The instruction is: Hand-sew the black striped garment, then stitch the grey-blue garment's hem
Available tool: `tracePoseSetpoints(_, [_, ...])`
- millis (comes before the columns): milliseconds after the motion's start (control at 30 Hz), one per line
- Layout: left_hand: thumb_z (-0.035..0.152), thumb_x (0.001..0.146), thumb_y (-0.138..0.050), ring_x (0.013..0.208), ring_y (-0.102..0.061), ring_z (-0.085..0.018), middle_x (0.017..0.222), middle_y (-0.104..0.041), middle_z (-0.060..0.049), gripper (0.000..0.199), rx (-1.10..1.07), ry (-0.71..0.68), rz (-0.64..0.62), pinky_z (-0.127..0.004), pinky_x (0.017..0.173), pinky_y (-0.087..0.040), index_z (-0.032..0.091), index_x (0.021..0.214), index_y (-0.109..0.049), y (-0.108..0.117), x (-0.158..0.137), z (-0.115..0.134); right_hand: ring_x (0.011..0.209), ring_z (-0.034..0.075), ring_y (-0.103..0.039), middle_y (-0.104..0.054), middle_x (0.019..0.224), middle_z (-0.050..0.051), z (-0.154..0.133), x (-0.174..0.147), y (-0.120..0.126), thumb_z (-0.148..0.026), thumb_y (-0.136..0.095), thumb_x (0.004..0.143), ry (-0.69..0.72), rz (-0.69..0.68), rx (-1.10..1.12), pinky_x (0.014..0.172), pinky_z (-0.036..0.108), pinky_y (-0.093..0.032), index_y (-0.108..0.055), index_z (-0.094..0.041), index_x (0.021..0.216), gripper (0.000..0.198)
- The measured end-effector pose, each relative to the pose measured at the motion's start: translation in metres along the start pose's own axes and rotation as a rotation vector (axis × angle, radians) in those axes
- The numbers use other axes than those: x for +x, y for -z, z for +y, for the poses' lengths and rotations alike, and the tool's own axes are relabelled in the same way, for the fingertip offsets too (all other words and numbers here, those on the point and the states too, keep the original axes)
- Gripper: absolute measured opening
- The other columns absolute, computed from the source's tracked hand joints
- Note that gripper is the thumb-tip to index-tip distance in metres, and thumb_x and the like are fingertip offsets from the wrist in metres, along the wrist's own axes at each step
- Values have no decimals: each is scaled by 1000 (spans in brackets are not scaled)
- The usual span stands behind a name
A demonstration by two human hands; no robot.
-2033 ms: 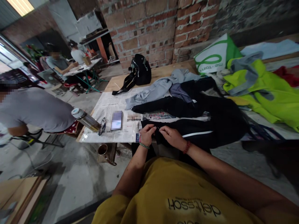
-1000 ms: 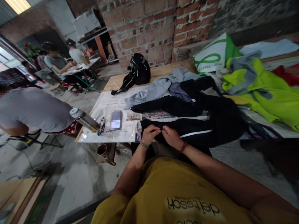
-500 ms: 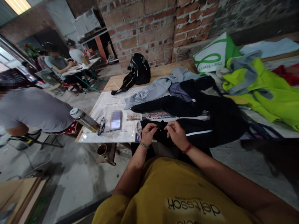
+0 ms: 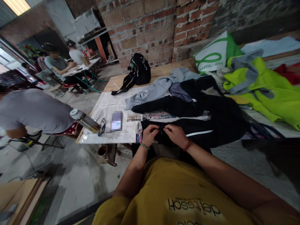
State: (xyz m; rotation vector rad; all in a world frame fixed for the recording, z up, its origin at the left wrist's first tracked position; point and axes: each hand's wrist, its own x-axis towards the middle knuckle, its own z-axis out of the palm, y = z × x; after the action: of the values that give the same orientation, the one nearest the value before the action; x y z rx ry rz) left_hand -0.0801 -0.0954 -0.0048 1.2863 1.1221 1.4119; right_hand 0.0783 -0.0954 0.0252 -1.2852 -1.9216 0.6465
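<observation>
At the front edge of the table, my left hand (image 4: 150,133) pinches a dark bunched bit of the black garment (image 4: 225,122), which has a white stripe. My right hand (image 4: 176,134) meets it from the right, thumb and fingertips pressed together. A thin pale line shows between the two sets of fingertips, too small to name. The fingertips nearly touch, and what the right ones grip is hidden. More of the black cloth spreads to the right and behind my hands. Beyond it lies a grey garment (image 4: 154,89).
Newspaper (image 4: 105,104) covers the table's left part, under a phone (image 4: 116,120), glasses (image 4: 102,126) and a bottle (image 4: 85,120). Behind are a black bag (image 4: 142,70) and a green-white bag (image 4: 211,56). Yellow-green clothing (image 4: 272,90) lies right. A mug (image 4: 102,151) stands below; a person (image 4: 37,107) sits left.
My right hand has moved left and closed its fingers, so its fingertips now meet those of my left hand. The left hand has stayed nearly in place.
</observation>
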Motion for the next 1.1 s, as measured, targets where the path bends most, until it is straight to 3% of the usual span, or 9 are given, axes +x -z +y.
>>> tracePoseSetpoints(267, [23, 69, -63, 68, -53, -9, 78, -63, 0, 10, 0, 3, 8, -21, 63, -42, 17, 77, -63, 1, 0, -5, 63, 14, -57, -65, 69, 2, 4, -15, 21, -31, -45, 83, -32, 12, -25, 60, 25, -40, -63, -19, 73, 24])
tracePoseSetpoints(467, [21, 68, -64, 69, -55, -9, 77, -63, 0, 9, -17, -11, 22, -21, 64, -42, 17, 76, -64, 1, 1, -6, 52, 12, -52, -62, 62, 1, 14, -29, 32, -36, -51, 79, -88, -65, -12, 51, 24, -38, -62, -20, 69, 22])
tracePoseSetpoints(567, [21, 67, -64, 72, -56, -10, 79, -64, -1, 9, 1, -19, 12, -22, 65, -43, 17, 76, -65, 1, 1, -5, 54, 12, -51, -62, 71, 4, 14, -22, 43, -36, -51, 79, -69, 113, -34, 55, 26, -41, -62, -19, 74, 21])
tracePoseSetpoints(667, [21, 66, -63, 71, -55, -10, 79, -64, -1, 9, 21, -13, 15, -21, 63, -43, 17, 74, -65, 0, 1, -4, 78, 16, -60, -64, 94, 7, 6, -1, 47, -29, -46, 83, 6, 240, 39, 70, 29, -46, -60, -19, 96, 22])
tracePoseSetpoints(767, [21, 66, -64, 68, -54, -9, 76, -63, 0, 9, 17, -3, 31, -21, 62, -42, 16, 74, -64, 0, 1, -2, 105, 19, -57, -60, 115, 9, -6, 23, 38, -23, -47, 81, 113, 67, 140, 86, 34, -45, -48, -20, 121, 40])
tracePoseSetpoints(900, [23, 67, -64, 65, -51, -9, 71, -59, 2, 10, 15, 21, 63, -21, 62, -41, 17, 76, -63, 0, 2, -1, 114, 25, -53, -55, 122, 14, -11, 31, 16, -31, -66, 69, 208, -245, 88, 94, 40, -41, -30, -18, 137, 78])
tracePoseSetpoints(967, [23, 68, -64, 65, -50, -8, 69, -58, 3, 11, -5, 31, 70, -21, 63, -40, 17, 76, -62, 0, 3, -1, 112, 26, -54, -57, 119, 14, -8, 25, 8, -33, -71, 63, 204, -257, 25, 95, 42, -39, -28, -18, 137, 87])
tracePoseSetpoints(1100, [23, 67, -65, 63, -50, -8, 68, -57, 4, 11, -28, 51, 71, -21, 63, -39, 17, 76, -61, -2, 4, 2, 106, 25, -56, -57, 117, 13, 2, 12, 2, -31, -69, 66, 143, -149, -24, 92, 41, -41, -36, -17, 130, 73])
